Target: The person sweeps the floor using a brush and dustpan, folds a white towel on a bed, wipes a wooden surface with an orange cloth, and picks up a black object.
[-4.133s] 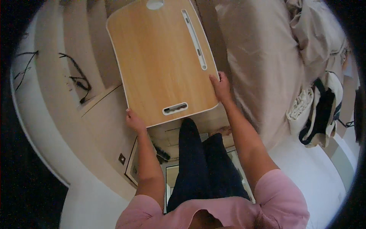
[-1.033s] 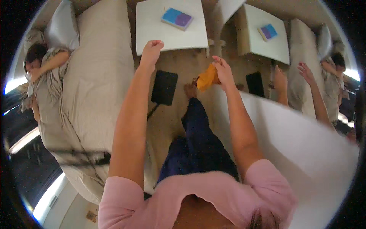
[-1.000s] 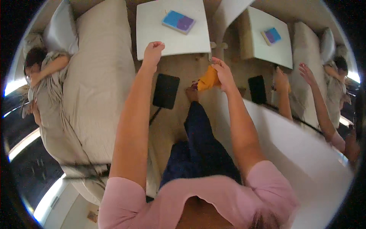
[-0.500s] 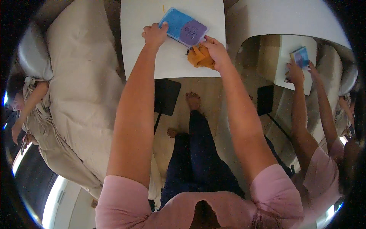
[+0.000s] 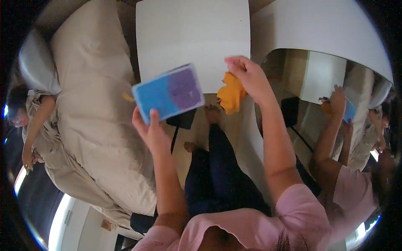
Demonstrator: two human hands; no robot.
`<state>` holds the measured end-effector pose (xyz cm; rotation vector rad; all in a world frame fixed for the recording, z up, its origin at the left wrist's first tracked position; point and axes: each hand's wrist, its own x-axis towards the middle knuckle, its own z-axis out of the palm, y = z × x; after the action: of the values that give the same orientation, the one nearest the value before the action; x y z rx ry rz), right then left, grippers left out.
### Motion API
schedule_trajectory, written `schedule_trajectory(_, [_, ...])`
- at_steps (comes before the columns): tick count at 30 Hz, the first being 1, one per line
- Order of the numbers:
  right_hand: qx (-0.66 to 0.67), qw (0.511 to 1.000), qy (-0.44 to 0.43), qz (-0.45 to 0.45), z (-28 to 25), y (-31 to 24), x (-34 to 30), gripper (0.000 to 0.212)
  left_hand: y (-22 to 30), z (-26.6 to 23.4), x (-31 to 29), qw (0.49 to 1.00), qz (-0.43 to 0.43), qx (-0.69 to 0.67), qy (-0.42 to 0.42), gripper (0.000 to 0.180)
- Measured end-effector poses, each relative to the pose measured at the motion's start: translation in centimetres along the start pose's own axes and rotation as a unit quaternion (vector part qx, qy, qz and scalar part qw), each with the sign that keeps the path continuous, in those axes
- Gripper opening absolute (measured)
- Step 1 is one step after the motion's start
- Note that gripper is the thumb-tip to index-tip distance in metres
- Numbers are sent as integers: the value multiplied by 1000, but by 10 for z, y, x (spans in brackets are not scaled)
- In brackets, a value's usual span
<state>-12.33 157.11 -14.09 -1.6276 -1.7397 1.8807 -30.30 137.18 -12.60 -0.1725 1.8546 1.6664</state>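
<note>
My left hand (image 5: 153,131) grips the lower left corner of a blue and purple book (image 5: 167,94), thumb on its cover. The book is tilted, off the table, over the table's near left edge. A short yellow strip, perhaps a ribbon, sticks out at its left end (image 5: 128,97). My right hand (image 5: 250,77) is closed on an orange cloth (image 5: 231,94), which hangs below the fingers near the table's front right corner. A small dark part shows at the cloth's left side. Both hands are apart from each other.
A white table (image 5: 192,37) stands ahead. Along the left lies a bed with beige bedding (image 5: 90,113), where another person (image 5: 39,121) is lying. At right, a mirror (image 5: 322,75) in a white curved frame reflects my arms. A dark flat panel on a pole (image 5: 181,120) stands below the table edge.
The book has been lifted off the table and brought left and nearer by my left hand alone. My right hand has let go of the book and drawn slightly nearer with the cloth.
</note>
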Motion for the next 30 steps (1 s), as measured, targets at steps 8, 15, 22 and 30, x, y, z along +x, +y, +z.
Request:
schedule_trajectory(8, [-503, 801, 226, -233, 64, 49, 37, 43, -5, -82, -34, 996, -54, -7, 74, 49])
schedule_trajectory(15, [-500, 797, 136, -309, 147, 40, 119, 46, 3, -76, -49, 989, -71, -100, 83, 39])
schedule_trajectory(22, [-67, 910, 216, -348, 122, -52, 207, 31, 13, -73, -39, 990, -65, -121, 32, 42])
schedule_trajectory(30, [-291, 863, 396, -117, -68, -12, 164, 30, 19, -68, -35, 987, -93, -131, 26, 46])
